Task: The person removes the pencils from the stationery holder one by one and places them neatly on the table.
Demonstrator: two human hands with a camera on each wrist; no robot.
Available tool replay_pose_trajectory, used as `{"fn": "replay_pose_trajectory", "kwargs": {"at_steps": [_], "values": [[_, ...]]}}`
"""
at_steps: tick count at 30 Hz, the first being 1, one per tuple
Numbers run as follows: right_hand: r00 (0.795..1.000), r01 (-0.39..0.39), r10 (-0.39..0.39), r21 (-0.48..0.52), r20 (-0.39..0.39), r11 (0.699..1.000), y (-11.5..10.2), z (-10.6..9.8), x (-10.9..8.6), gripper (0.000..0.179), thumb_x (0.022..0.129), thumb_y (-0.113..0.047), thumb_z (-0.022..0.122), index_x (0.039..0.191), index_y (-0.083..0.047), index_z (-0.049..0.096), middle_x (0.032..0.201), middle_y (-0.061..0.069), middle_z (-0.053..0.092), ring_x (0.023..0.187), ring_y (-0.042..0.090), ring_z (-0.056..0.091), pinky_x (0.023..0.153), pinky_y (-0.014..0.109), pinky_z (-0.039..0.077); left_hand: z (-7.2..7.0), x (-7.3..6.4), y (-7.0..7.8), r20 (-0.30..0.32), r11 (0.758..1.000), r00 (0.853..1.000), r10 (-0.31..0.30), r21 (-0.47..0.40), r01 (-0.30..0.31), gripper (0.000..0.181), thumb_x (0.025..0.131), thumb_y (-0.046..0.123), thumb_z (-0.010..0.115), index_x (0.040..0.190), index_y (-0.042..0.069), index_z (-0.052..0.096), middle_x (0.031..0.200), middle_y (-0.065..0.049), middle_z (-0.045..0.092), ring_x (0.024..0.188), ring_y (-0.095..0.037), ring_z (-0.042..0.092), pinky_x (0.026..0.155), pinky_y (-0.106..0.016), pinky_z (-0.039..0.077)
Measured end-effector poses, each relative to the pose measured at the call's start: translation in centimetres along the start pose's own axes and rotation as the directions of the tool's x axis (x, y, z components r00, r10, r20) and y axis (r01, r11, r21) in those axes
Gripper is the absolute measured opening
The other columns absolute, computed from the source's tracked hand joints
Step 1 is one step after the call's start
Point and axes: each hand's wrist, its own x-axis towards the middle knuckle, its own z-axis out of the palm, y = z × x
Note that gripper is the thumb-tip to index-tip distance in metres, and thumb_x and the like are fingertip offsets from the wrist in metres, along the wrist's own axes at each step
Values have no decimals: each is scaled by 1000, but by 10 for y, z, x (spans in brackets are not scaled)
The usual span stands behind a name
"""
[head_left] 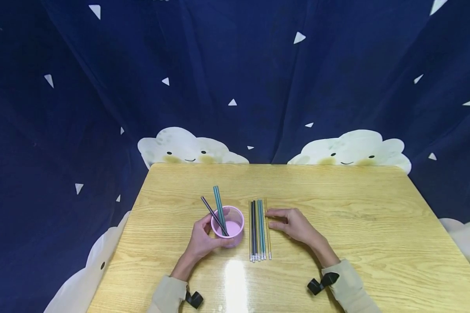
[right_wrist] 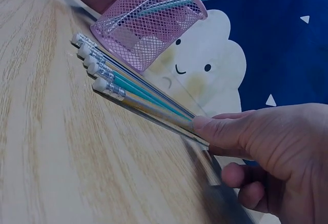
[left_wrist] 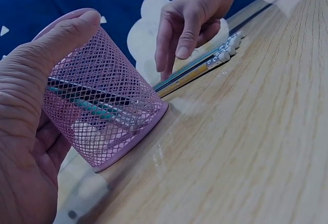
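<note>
My left hand (head_left: 200, 241) grips a pink mesh pencil cup (head_left: 238, 237), its thumb along the near side and fingers round the far side. Inside, teal pencils (head_left: 218, 202) and dark pencil shafts (head_left: 208, 208) lean to the left. To the cup's right, several yellow, dark and teal pencils (head_left: 257, 230) lie side by side, their white erasers toward me. The thumb and index finger of my right hand (head_left: 295, 224) pinch the yellow pencil (head_left: 268, 241) at the row's right side, slightly apart from the others. Its eraser end (right_wrist: 105, 85) lies low at the tabletop.
The pencils lie on a light wooden table (head_left: 356, 208). Behind it hangs a dark blue cloth (head_left: 227, 65) with white triangles and smiling clouds (head_left: 348, 150). Black straps with small devices (head_left: 323, 282) sit on both sleeves. A bright reflection crosses the table's near part.
</note>
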Motion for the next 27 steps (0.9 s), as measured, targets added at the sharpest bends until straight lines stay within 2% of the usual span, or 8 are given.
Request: {"fn": "replay_pose_trajectory", "kwargs": {"at_steps": [2, 10, 14, 16, 17, 20, 22, 27], "values": [[1000, 4, -4, -17, -5, 1000, -1, -1, 0, 36, 93, -16, 79, 128, -8, 74, 134, 11, 70, 129, 32, 64, 111, 48, 49, 0, 1, -1, 7, 1000, 1000, 9, -3, -9, 80, 67, -2, 95, 139, -4, 60, 139, -23, 65, 124, -52, 58, 109, -27, 50], [1000, 14, -15, -25, -20, 1000, -5, -2, 1, 40, 92, -23, 81, 128, -8, 74, 128, 7, 74, 124, 28, 67, 108, 47, 53, -1, 1, 0, 8, 1000, 1000, -4, -17, 4, 81, 67, -1, 96, 140, -2, 60, 140, -24, 64, 125, -54, 57, 108, -26, 51], [998, 49, -48, 19, -31, 999, -9, 0, 1, 40, 93, -21, 81, 129, -6, 74, 127, 8, 74, 120, 22, 69, 104, 44, 56, -1, 0, 0, 3, 1000, 1000, -8, -10, 8, 81, 67, -1, 95, 140, -2, 61, 140, -25, 63, 124, -53, 58, 108, -26, 51], [997, 69, -68, 50, -31, 996, -12, 1, 1, 39, 93, -20, 80, 129, -5, 73, 126, 9, 74, 92, 13, 73, 89, 37, 63, -1, 0, 0, 1, 1000, 1000, -9, -7, 9, 80, 67, -2, 95, 140, -2, 61, 139, -27, 63, 123, -51, 59, 107, -25, 51], [996, 80, -79, 66, -30, 995, -13, 2, 2, 39, 94, -20, 80, 129, -4, 73, 126, 10, 74, 78, 7, 68, 79, 32, 63, -1, 0, 0, 0, 1000, 1000, -12, -7, 12, 80, 67, -3, 95, 139, -2, 61, 139, -28, 63, 123, -50, 59, 107, -25, 51], [994, 107, -105, 109, -22, 988, -19, 3, 3, 38, 96, -20, 78, 130, -3, 72, 126, 13, 74, 51, -2, 37, 50, 23, 48, -1, 0, -1, 1, 1000, 1000, -13, -10, 13, 79, 67, -3, 95, 138, -4, 61, 137, -29, 63, 123, -49, 60, 107, -25, 51], [992, 125, -124, 133, -20, 983, -24, 4, 6, 38, 97, -21, 76, 131, -3, 72, 126, 13, 74, 46, -3, 28, 43, 21, 37, -1, 1, -1, 2, 1000, 1000, -13, -14, 13, 79, 66, -4, 95, 138, -5, 61, 137, -29, 63, 124, -49, 59, 108, -26, 51], [979, 202, -199, 154, -33, 967, -40, 4, 14, 36, 99, -19, 74, 133, -7, 71, 131, 12, 72, 47, -1, 27, 41, 20, 32, -1, 1, 0, 6, 1000, 1000, -13, -12, 13, 78, 66, -3, 95, 137, -4, 62, 137, -27, 65, 124, -51, 59, 108, -26, 51]]}}
